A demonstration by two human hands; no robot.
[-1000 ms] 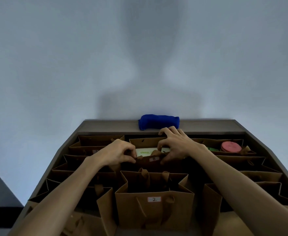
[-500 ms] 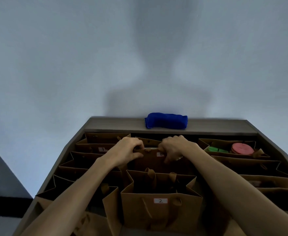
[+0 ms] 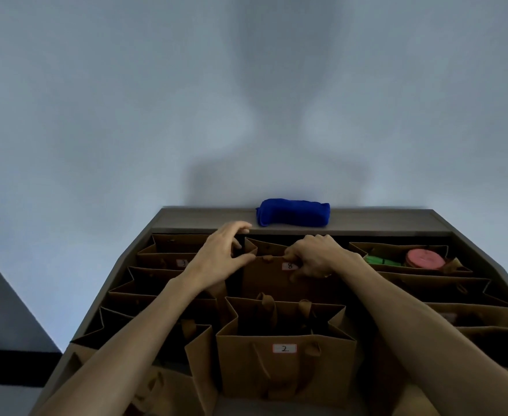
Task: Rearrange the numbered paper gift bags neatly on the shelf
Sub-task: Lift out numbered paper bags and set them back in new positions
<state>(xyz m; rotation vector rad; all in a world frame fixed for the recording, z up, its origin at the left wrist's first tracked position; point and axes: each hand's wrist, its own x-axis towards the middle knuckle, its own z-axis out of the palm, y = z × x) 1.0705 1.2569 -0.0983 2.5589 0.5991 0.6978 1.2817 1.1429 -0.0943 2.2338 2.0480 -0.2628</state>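
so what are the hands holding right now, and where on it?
Right hand pinches the top front edge of the bag numbered 8, beside its label. Left hand is at its top left corner; a grip cannot be told.

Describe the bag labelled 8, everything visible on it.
The bag labelled 8 is a brown kraft-paper gift bag standing upright in the middle column, back row, behind the bag labelled 2. A small white label with a handwritten 8 sits near its top edge. Its mouth is pressed nearly shut; a brown handle stub shows at the rim. The right hand pinches the top edge beside the label; the left hand holds the rim's left corner between thumb and fingers. Its contents are hidden.
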